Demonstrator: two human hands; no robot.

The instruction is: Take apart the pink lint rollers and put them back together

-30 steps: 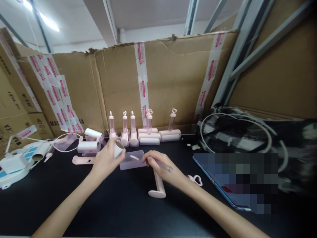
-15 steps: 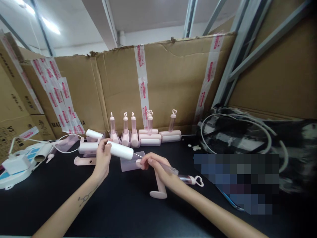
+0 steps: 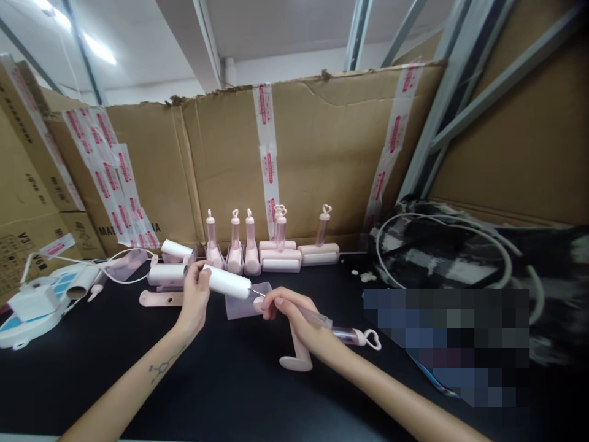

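My left hand point(image 3: 196, 294) is closed around one end of a white lint roller refill point(image 3: 227, 282), held tilted above the black table. In my right hand point(image 3: 288, 310) is a slim tool point(image 3: 317, 317) with a translucent handle and thin metal shaft. Its tip meets or almost meets the refill's right end. Below my hands sits a translucent pinkish cover point(image 3: 239, 307). Partly hidden under my right hand and wrist are a pink roller frame point(image 3: 297, 362) and a clear handle with a heart-shaped loop point(image 3: 372, 339).
Several pink lint rollers point(image 3: 280, 258) line the cardboard wall point(image 3: 313, 153) at the back. A flat pink piece point(image 3: 159, 299) and another white roll point(image 3: 168, 274) lie left. Farther left is a power strip point(image 3: 59, 294) with cables. A coiled cable point(image 3: 508, 264) lies right.
The view has shifted slightly, moving everything a little to the right. Both hands keep their grips, and the tool's tip stays at the refill's end.
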